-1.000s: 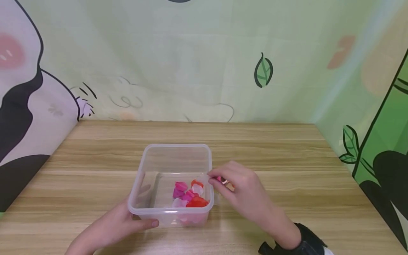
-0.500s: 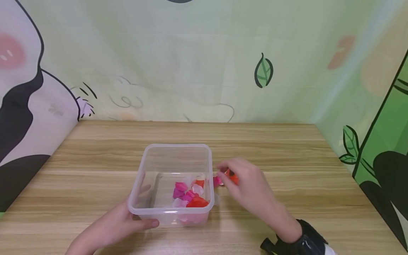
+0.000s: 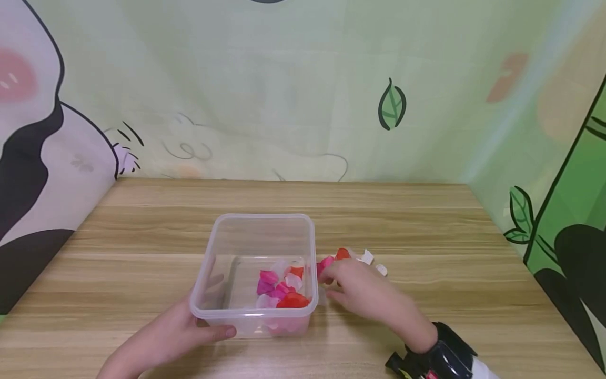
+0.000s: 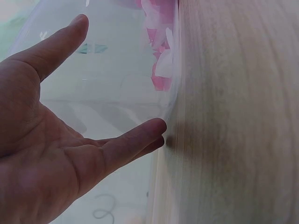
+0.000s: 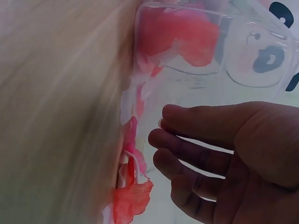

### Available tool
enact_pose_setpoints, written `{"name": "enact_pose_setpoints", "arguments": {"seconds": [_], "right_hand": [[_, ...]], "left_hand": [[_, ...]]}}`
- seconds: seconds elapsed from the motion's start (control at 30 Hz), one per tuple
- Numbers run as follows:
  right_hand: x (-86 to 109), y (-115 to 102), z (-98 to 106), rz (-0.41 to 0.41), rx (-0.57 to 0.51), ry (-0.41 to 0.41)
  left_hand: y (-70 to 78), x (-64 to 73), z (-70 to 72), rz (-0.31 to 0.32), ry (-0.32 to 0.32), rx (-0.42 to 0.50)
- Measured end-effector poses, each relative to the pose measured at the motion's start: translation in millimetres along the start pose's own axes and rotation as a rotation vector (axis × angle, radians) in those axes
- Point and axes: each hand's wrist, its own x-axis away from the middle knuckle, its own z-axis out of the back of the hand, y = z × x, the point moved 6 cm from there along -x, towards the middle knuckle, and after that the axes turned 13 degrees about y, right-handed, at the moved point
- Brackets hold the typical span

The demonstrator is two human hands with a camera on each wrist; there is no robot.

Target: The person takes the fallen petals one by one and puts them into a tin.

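A clear plastic box (image 3: 227, 314) stands on the table, with red, pink, magenta and white petals (image 3: 279, 289) in its right part. My left hand (image 3: 180, 329) rests against the box's left side, thumb at the front and fingers behind the wall. In the left wrist view the fingers (image 4: 133, 140) look straight and spread. Beside the box's right wall is my right hand (image 3: 360, 289), low over loose petals (image 3: 343, 254). The right wrist view shows its fingers loosely bent, apart from the red petal (image 5: 133, 200) on the table; no petal is visible between them.
Two white petals (image 3: 367, 257) lie behind and right of my right hand. The wood-grain table (image 3: 402, 210) meets a printed backdrop (image 3: 303, 105) at the back and sides. A black strap (image 3: 445, 350) sits on my right wrist.
My right hand drew back from the box's right rim and came down closer to the table, showing white petals behind it. The left hand and box have stayed put.
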Motion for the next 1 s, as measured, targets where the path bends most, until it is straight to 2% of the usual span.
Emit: {"name": "enact_pose_setpoints", "arguments": {"seconds": [0.17,0.4,0.57,0.67,0.8,1.0], "right_hand": [[1.0,1.8,-7.3,0.038,-0.024,-0.069],[3.1,2.6,-15.0,0.120,-0.041,-0.147],[4.2,4.7,-18.8,0.128,0.017,-0.145],[4.1,5.6,-19.0,0.118,0.046,-0.135],[3.7,5.4,-18.7,0.098,0.050,-0.122],[1.9,5.7,-21.4,0.079,0.033,-0.114]], "left_hand": [[-0.9,-0.9,-0.5,0.021,0.003,0.004],[1.3,0.0,0.9,-0.027,0.003,0.002],[1.3,-0.2,1.0,-0.033,0.007,-0.008],[0.3,-0.3,0.2,-0.012,0.006,-0.007],[-0.3,-0.7,-0.7,0.012,0.003,-0.005],[0.6,-0.4,0.2,0.004,0.011,-0.019]]}}
